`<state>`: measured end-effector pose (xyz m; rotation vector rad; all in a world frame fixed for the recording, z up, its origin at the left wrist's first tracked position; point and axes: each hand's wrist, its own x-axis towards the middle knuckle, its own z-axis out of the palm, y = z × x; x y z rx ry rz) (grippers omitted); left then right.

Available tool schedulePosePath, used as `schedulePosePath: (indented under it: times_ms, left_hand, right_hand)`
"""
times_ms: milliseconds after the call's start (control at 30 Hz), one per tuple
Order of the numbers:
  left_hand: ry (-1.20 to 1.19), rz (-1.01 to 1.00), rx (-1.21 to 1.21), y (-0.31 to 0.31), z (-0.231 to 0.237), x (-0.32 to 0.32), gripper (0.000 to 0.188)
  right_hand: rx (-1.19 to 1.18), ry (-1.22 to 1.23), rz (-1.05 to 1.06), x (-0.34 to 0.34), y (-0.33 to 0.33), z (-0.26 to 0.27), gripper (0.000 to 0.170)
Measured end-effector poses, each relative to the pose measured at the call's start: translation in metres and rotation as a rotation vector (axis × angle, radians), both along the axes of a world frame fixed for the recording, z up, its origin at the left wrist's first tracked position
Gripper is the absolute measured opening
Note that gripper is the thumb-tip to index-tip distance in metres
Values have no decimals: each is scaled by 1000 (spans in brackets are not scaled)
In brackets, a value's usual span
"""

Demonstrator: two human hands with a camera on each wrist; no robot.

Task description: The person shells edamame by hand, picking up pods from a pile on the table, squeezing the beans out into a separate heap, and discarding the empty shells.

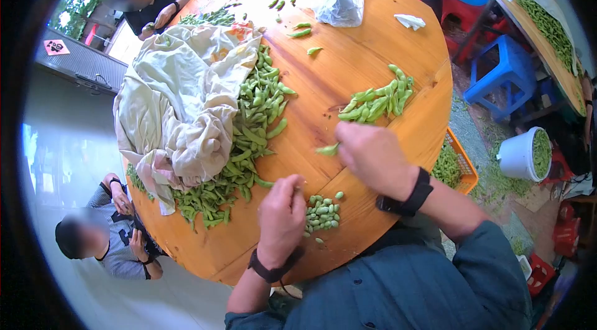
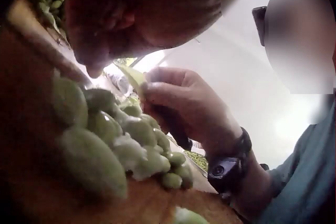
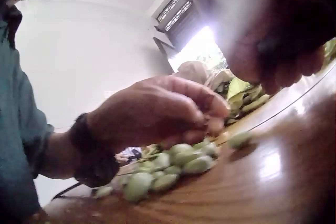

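My right hand (image 1: 376, 156) pinches a green soybean pod (image 1: 327, 150) between thumb and fingertips, above the wooden table. The pod (image 2: 134, 79) also shows at those fingertips in the left wrist view. My left hand (image 1: 282, 218), its fingers loosely bent, hovers beside a small pile of shelled green beans (image 1: 321, 213). Nothing shows between its thumb and forefinger in the right wrist view, where a single bean (image 3: 240, 139) lies near the fingertips. Beyond my right hand lies a small bunch of unshelled pods (image 1: 379, 98).
A large heap of pods (image 1: 249, 137) lies left, partly under a pale cloth (image 1: 186, 93). A plastic bag (image 1: 339, 3) and tissue (image 1: 410, 21) lie farther back. Two people sit at the table's left side. Right are an orange crate (image 1: 471, 171), white bucket (image 1: 519, 154) and blue stool (image 1: 502, 75).
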<state>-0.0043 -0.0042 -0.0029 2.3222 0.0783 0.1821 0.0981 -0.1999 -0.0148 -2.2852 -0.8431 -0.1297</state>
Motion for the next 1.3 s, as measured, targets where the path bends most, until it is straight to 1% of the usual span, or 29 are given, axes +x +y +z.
schedulePosePath:
  times_ms: [67,100,167,200,233,300,333,367,400,467,500,567,600,633,667,700,733,767,800,833,867,900,933,1000,1033,1067,1100,1167,1300]
  left_hand:
    - [-24,-161,169,-8,13,-5,13]
    - [-25,-159,172,-9,17,-5,13]
    - [-57,-245,165,-10,21,-5,15]
    - [-57,-245,166,-9,21,-2,15]
    - [-75,-236,180,-5,20,3,17]
    - [-95,-226,195,3,17,19,20]
    - [-91,-156,235,7,15,31,22]
    - [-87,-85,274,12,13,43,25]
    - [-67,-58,325,17,9,54,27]
    - [19,-9,421,22,8,74,26]
    - [15,-11,418,24,5,80,26]
    - [25,-20,562,27,-1,88,25]
    - [70,-4,588,26,0,90,22]
    - [71,-6,591,26,-1,89,22]
    - [21,-42,550,28,-1,87,20]
    - [-30,-77,509,27,0,85,18]
    - [-29,-78,509,25,2,81,18]
    - [-71,-67,422,22,7,77,17]
    - [-113,-56,334,19,11,73,16]
    - [-112,-56,331,19,12,71,16]
    - [-222,-107,296,20,12,69,16]
    - [-333,-156,260,20,13,66,17]
    - [-333,-156,256,19,14,60,17]
    - [212,17,-419,12,18,43,15]
    - [215,16,-421,8,21,38,15]
    - [296,27,-567,3,25,33,15]
    - [378,39,-714,0,26,29,15]
    - [399,32,-744,1,21,23,16]
    - [398,44,-769,2,12,15,13]
  right_hand:
    - [-85,-91,-188,11,-12,5,8]
    - [-81,-92,-185,16,-17,7,8]
    - [-111,-203,-265,22,-25,9,8]
    - [-126,-216,-288,22,-26,12,13]
    - [-125,-217,-289,20,-27,16,13]
    - [-53,-204,-323,12,-28,20,17]
    - [-52,-204,-322,5,-28,22,17]
    - [-130,-49,-211,-5,-27,22,17]
    - [-207,104,-100,-16,-26,22,18]
    - [-261,185,28,-35,-16,5,14]
    - [-264,183,25,-44,-9,4,14]
    - [-194,169,143,-57,5,5,11]
    - [-192,169,142,-58,10,6,11]
    - [-99,180,197,-59,13,8,10]
    - [-4,190,252,-59,15,8,10]
    - [-2,191,251,-56,15,6,10]
    - [70,167,236,-51,14,3,10]
    - [142,143,221,-45,12,1,10]
    - [140,146,220,-39,9,0,10]
    - [245,177,178,-32,6,-1,13]
    - [349,206,135,-27,4,-2,16]
    - [345,206,134,-25,3,0,16]
    - [374,255,94,-23,3,3,18]
    - [401,305,53,-23,3,10,20]
    - [402,398,39,-23,5,14,21]
    - [404,493,23,-24,6,16,22]
    - [404,497,21,-25,7,15,22]
    - [475,657,44,-26,9,12,22]
    - [466,687,48,-25,10,10,21]
